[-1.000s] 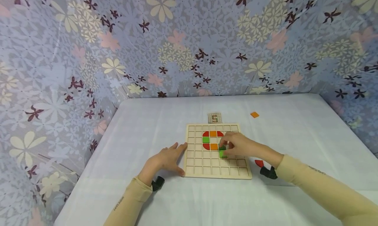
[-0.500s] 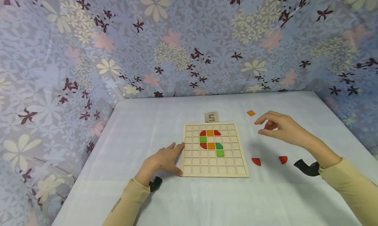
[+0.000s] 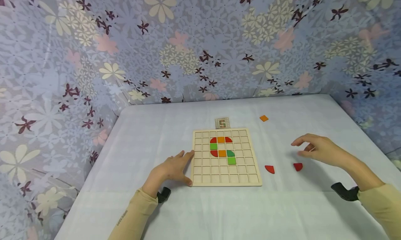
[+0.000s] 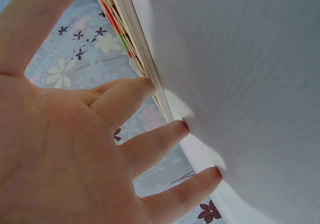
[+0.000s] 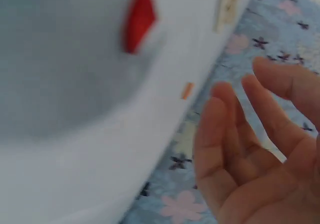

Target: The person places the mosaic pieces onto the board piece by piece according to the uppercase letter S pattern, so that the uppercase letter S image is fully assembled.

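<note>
A square wooden grid board (image 3: 203, 169) lies on the white table. Red, orange and green tiles sit in its cells, among them a teal quarter-round tile (image 3: 230, 153) above a light green square tile (image 3: 231, 160). Spread along the board's left edge, my left hand (image 3: 173, 168) touches it with thumb and fingertips; the left wrist view shows those fingers (image 4: 165, 134) extended. My right hand (image 3: 325, 150) hovers above the table right of the board, fingers loosely bent and nothing held. Just below it lies a red quarter-round tile (image 3: 298, 167).
Another red quarter-round tile (image 3: 269, 169) lies nearer the board. An orange square tile (image 3: 264, 118) rests farther back. Behind the board is a small pattern card (image 3: 222, 123). Floral fabric (image 3: 188, 41) rises at the table's back and sides.
My right hand has let go of the teal tile on the board, moved away right, then dropped lower toward a red tile. My left hand keeps its place at the board's edge.
</note>
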{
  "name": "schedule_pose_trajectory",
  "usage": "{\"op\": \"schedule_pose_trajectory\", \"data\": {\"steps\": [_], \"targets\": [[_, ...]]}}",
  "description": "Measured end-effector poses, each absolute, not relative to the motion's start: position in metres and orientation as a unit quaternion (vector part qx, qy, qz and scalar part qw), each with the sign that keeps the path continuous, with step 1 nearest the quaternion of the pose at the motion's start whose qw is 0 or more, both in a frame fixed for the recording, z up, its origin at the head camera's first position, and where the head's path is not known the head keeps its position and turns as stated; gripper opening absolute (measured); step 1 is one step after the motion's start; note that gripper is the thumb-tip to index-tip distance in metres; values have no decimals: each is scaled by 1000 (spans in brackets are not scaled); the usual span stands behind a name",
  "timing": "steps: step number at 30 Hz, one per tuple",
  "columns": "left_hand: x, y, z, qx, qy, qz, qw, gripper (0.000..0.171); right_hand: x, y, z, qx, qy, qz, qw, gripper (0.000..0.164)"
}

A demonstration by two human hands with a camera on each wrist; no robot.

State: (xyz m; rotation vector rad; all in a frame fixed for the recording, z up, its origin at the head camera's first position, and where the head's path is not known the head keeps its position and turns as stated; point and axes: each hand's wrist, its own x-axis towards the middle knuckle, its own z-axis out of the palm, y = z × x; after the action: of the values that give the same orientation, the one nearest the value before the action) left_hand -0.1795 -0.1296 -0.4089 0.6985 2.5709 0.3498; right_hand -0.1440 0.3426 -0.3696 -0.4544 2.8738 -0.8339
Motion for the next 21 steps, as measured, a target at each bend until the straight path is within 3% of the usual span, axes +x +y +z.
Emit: {"op": "schedule_pose_trajectory", "data": {"steps": [3, 8, 14, 21], "targets": [[-179, -130, -408, 254, 931, 129, 227, 108, -139, 348, -381, -146, 941, -285, 111, 33], [-179, -130, -409, 253, 931, 131, 228, 108, -133, 354, -396, -159, 932, -297, 136, 37], [-179, -131, -411, 251, 932, 130, 228, 108, -130, 355, -409, -180, 927, -300, 137, 38], [-180, -130, -410, 251, 932, 132, 226, 108, -131, 353, -417, -207, 935, -270, 97, 26]]}}
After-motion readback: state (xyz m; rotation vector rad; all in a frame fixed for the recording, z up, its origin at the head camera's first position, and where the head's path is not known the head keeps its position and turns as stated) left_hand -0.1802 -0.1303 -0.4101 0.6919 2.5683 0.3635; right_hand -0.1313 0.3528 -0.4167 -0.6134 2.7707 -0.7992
